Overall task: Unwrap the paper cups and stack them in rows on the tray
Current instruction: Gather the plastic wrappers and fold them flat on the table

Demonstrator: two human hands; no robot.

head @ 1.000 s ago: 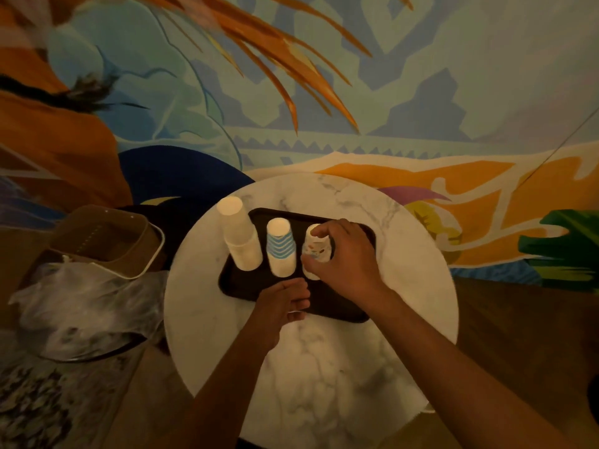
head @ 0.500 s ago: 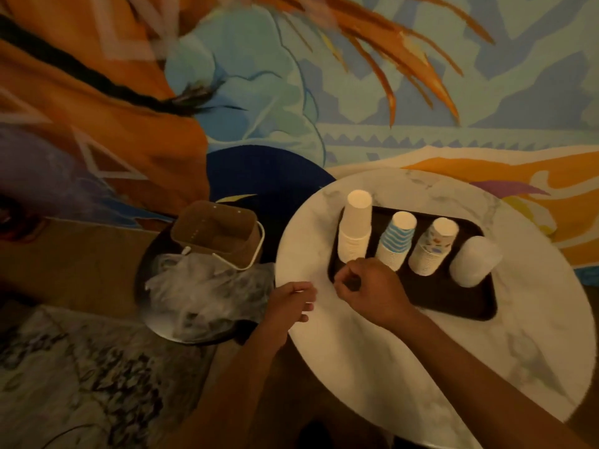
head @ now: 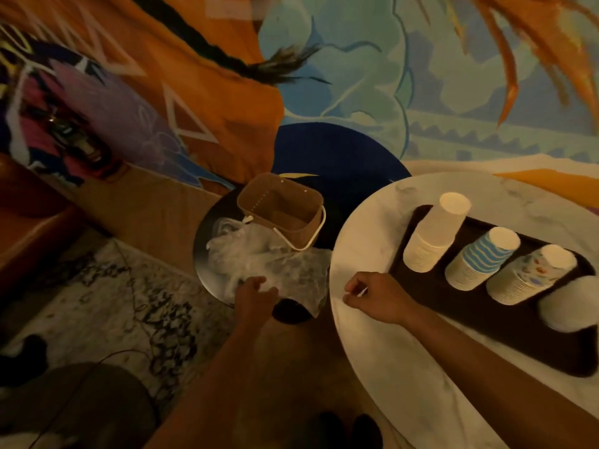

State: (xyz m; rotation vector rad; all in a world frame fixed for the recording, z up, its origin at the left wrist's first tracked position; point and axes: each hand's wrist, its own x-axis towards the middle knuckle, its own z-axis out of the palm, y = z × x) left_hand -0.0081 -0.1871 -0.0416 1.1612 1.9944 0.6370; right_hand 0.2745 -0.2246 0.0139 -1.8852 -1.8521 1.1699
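The tray (head: 565, 361) is showing dk brown, nearly blk. The leftmost cup stack (head: 434, 234) is reading plain cream-white. The second stack (head: 483, 257) is carrying lt-blue wavy stripes on white. The third stack (head: 531, 277) is wearing small orange & blue specks on white, print too blurred to name. The fourth stack (head: 570, 306) is looking plain white. The small scrap (head: 361, 291) is showing white. The table (head: 372, 351) is showing white marble w/ faint grey veins. The plastic wrap (head: 259, 254) is looking clear-whitish. The basket (head: 282, 209) is showing tan w/ a white handle. The round stand (head: 202, 254) is glinting dk grey. The rug (head: 113, 303) is running cream w/ blk squiggles. The wall mural (head: 356, 76) is mixing orange, teal, lt blue & navy.
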